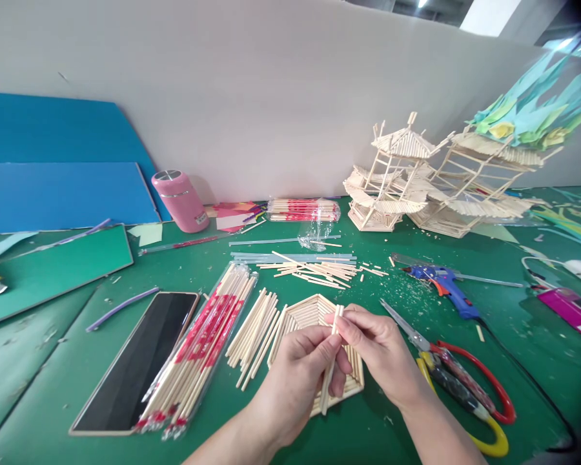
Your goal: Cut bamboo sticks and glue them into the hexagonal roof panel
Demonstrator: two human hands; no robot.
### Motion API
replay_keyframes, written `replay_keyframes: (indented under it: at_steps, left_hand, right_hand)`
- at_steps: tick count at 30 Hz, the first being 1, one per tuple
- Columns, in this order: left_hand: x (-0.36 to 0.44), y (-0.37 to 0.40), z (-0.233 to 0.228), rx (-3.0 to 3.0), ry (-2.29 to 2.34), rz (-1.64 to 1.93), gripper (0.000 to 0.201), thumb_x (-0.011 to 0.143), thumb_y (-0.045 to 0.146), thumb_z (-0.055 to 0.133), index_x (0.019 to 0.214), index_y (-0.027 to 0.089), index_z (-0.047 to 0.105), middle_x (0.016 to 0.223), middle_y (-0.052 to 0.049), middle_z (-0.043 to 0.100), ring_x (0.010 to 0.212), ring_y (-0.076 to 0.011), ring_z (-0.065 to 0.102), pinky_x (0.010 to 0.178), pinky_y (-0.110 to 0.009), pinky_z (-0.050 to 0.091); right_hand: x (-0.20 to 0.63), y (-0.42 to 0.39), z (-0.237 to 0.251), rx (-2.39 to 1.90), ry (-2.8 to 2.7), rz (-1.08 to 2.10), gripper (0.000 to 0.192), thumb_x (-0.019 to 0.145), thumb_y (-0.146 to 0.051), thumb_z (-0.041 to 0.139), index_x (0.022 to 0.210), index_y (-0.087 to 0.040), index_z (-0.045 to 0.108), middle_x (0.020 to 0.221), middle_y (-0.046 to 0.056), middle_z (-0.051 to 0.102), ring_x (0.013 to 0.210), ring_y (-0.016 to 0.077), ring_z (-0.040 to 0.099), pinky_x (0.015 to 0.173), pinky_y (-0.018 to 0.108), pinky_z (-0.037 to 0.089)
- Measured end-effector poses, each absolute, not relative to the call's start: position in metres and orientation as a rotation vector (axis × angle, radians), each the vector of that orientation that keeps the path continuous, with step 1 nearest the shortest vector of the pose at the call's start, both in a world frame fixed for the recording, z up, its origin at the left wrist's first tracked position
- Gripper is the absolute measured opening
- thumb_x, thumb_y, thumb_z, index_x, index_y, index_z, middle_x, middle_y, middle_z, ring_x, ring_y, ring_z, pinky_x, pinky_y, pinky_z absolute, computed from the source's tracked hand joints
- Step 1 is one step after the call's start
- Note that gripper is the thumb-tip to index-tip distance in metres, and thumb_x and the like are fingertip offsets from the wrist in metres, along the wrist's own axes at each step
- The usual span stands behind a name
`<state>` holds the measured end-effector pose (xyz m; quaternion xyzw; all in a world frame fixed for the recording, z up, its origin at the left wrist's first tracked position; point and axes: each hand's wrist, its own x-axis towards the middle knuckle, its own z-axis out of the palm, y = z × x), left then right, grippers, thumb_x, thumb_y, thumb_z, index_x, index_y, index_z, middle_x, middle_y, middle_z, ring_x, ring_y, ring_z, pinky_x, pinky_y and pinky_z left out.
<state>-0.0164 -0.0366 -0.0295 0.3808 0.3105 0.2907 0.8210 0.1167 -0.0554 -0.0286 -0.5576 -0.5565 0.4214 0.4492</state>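
Both my hands hold a small bundle of thin wooden sticks (332, 361) upright over the green table. My left hand (297, 374) grips the bundle's middle from the left. My right hand (375, 352) pinches its upper end from the right. Under the hands lies a flat hexagonal panel of glued sticks (310, 313). Loose sticks (254, 329) lie just left of it, and a wrapped pack of sticks (201, 342) lies further left.
Scissors with red and yellow handles (465, 381) and a blue glue gun (445, 284) lie to the right. A black phone (135, 361) lies left. Stick pagoda models (416, 181) stand at the back right, a pink bottle (179, 200) and blue boards (53, 168) at the back left.
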Motion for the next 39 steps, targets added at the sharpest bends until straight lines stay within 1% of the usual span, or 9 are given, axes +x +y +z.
replay_keyframes:
  at_steps: [4,7,13,18,21,24,29,33,39]
  left_hand:
    - [-0.016,-0.036,-0.031,0.801,0.649,0.626,0.033,0.084,0.03,0.045,0.063,0.01,0.059,0.048,0.0,0.048,0.042,-0.0067,0.041,0.047,-0.022,0.027]
    - [-0.016,-0.035,-0.031,0.761,0.629,0.615,0.032,0.084,0.03,0.046,0.063,0.009,0.059,0.046,0.001,0.047,0.042,-0.0077,0.044,0.048,-0.021,0.031]
    - [-0.017,-0.031,-0.029,0.621,0.605,0.55,0.027,0.083,0.024,0.046,0.069,0.006,0.06,0.06,-0.005,0.056,0.049,-0.0098,0.054,0.053,-0.022,0.04]
    - [-0.017,-0.03,-0.029,0.559,0.615,0.533,0.022,0.083,0.021,0.048,0.071,0.006,0.058,0.063,-0.007,0.058,0.053,-0.0108,0.057,0.058,-0.023,0.044]
    - [-0.018,-0.03,-0.029,0.536,0.61,0.519,0.02,0.082,0.021,0.049,0.07,0.007,0.057,0.06,-0.006,0.058,0.054,-0.0115,0.058,0.059,-0.023,0.046]
    - [-0.018,-0.031,-0.029,0.519,0.602,0.52,0.019,0.082,0.02,0.049,0.07,0.008,0.057,0.059,-0.006,0.059,0.054,-0.012,0.059,0.06,-0.024,0.047]
    - [-0.017,-0.032,-0.028,0.523,0.623,0.552,0.016,0.08,0.018,0.052,0.073,0.006,0.06,0.06,-0.006,0.059,0.058,-0.0136,0.061,0.06,-0.024,0.047]
    - [-0.016,-0.032,-0.027,0.534,0.632,0.557,0.016,0.08,0.019,0.053,0.074,0.007,0.061,0.062,-0.007,0.061,0.057,-0.0133,0.061,0.06,-0.025,0.047]
    - [-0.017,-0.032,-0.027,0.545,0.637,0.547,0.016,0.079,0.02,0.053,0.071,0.008,0.059,0.057,-0.006,0.06,0.053,-0.0132,0.06,0.057,-0.023,0.045]
  right_hand:
    - [0.116,-0.055,-0.028,-1.384,-1.383,1.031,0.029,0.083,-0.032,0.049,0.059,-0.017,0.056,0.067,-0.001,0.05,0.068,0.0134,0.051,0.064,0.024,0.04]
    - [0.116,-0.053,-0.028,-1.403,-1.399,1.007,0.03,0.083,-0.032,0.048,0.058,-0.017,0.055,0.059,-0.002,0.049,0.062,0.0125,0.049,0.06,0.024,0.04]
    - [0.116,-0.046,-0.033,-1.403,-1.327,1.099,0.031,0.081,-0.034,0.051,0.055,-0.018,0.052,0.042,-0.005,0.045,0.046,0.0095,0.048,0.05,0.021,0.039]
    - [0.116,-0.042,-0.034,-1.423,-1.273,1.201,0.03,0.081,-0.04,0.049,0.061,-0.018,0.052,0.04,-0.006,0.043,0.035,0.0079,0.044,0.035,0.019,0.034]
    - [0.118,-0.041,-0.034,-1.432,-1.265,1.213,0.029,0.081,-0.04,0.05,0.062,-0.018,0.053,0.041,-0.006,0.044,0.031,0.007,0.041,0.03,0.019,0.03]
    - [0.118,-0.04,-0.034,-1.435,-1.301,1.155,0.029,0.081,-0.039,0.05,0.062,-0.017,0.054,0.046,-0.006,0.044,0.035,0.0066,0.041,0.032,0.019,0.031]
    - [0.118,-0.039,-0.033,-1.434,-1.369,0.983,0.029,0.081,-0.037,0.051,0.06,-0.017,0.056,0.054,-0.004,0.044,0.047,0.0081,0.044,0.044,0.02,0.036]
    - [0.117,-0.039,-0.032,-1.432,-1.376,0.984,0.029,0.081,-0.036,0.051,0.059,-0.018,0.054,0.054,-0.004,0.043,0.049,0.0087,0.043,0.045,0.021,0.035]
    - [0.117,-0.04,-0.032,-1.409,-1.385,0.998,0.029,0.081,-0.035,0.05,0.058,-0.017,0.054,0.057,-0.004,0.043,0.053,0.0091,0.042,0.049,0.021,0.034]
